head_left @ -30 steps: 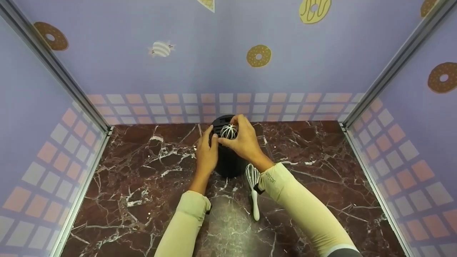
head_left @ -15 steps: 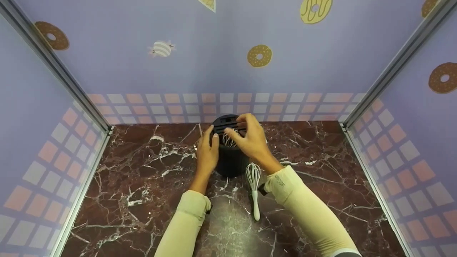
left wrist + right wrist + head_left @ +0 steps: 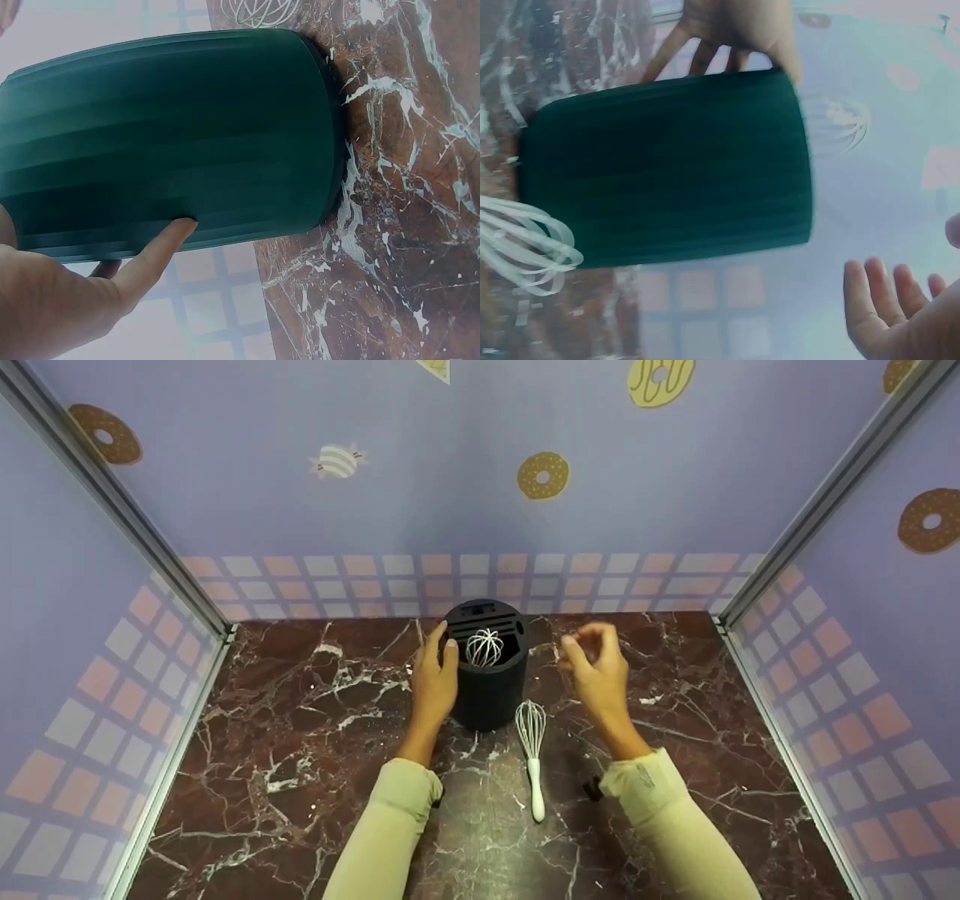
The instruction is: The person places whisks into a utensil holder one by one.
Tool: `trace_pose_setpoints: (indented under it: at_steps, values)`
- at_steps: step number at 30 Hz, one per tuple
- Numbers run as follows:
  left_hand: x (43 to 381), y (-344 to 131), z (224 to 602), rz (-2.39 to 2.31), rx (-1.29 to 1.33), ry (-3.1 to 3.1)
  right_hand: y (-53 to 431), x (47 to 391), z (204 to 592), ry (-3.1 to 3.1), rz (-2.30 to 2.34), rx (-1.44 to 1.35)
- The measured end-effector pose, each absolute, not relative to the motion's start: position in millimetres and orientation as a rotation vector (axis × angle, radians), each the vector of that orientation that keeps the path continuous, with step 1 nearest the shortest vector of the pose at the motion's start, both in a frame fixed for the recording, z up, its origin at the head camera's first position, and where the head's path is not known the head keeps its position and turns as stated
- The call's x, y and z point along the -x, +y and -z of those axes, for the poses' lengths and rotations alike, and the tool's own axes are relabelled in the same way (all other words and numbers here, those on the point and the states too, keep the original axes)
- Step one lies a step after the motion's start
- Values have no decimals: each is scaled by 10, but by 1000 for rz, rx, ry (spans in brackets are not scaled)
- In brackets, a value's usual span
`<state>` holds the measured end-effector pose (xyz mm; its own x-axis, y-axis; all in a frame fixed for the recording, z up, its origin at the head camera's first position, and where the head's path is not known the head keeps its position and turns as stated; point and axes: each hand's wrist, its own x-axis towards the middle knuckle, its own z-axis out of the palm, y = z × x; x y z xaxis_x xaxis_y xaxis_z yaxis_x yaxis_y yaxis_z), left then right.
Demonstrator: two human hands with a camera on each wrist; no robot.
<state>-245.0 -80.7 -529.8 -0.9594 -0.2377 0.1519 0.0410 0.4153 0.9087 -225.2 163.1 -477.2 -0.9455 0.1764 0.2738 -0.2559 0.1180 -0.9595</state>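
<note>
A dark cylindrical utensil holder (image 3: 489,697) with slots in its top stands upright near the back wall; it looks dark green in the wrist views. Inside its front compartment a wire whisk (image 3: 484,649) shows only its white wire loops, handle hidden. My left hand (image 3: 435,682) rests against the holder's left side, its fairly straight fingers (image 3: 161,251) touching the ribbed wall. Off to the right of the holder, my right hand (image 3: 600,675) is raised with nothing in it, fingers apart and loosely bent. A second whisk (image 3: 535,765) with a pale handle lies on the table in front.
The table (image 3: 300,810) has a dark red marbled top. Purple walls enclose it at the back (image 3: 420,510), left and right, with metal strips along the corners.
My right hand has let go of the whisk, which now sits lower in the holder, and has moved away to the right. My left hand has stayed at the holder's side.
</note>
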Motion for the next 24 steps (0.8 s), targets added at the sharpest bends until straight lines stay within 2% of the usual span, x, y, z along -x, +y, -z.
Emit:
trace_pose_setpoints:
  at_steps: [6,15,24]
  values:
    - [2455,-803,5287,1557,-170,-2411,1792,2099,5241,-2316,-1985,86]
    - [2462,-800,5298,1538,-184,-2404,1748,1867,5965,-2572,-2007,289]
    - [2457,-802,5303,1562,-185,-2392,1633,1684,6259,-2708,-1986,347]
